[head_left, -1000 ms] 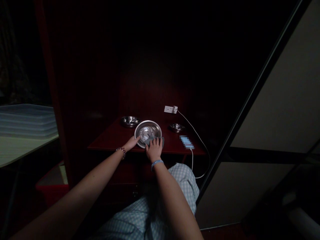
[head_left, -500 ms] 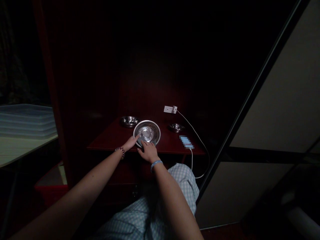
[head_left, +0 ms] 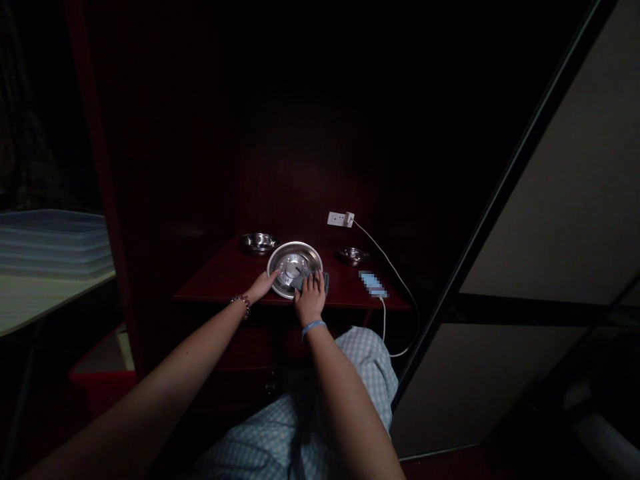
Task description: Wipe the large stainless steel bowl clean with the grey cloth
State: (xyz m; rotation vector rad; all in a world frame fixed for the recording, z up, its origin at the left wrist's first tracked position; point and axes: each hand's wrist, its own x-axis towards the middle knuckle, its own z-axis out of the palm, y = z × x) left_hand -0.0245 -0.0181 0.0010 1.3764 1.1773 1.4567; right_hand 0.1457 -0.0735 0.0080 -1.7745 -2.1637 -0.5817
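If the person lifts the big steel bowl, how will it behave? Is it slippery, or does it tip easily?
The wide stainless steel bowl probably feels light for its size, because its wall looks thin. Its polished surface may be slippery. Pressed at the rim, where the left hand rests, it could tip a little.

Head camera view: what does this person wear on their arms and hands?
Both arms are bare, with no sleeves or gloves. The left hand has a dark beaded bracelet at the wrist; the right hand, a plain light blue band.
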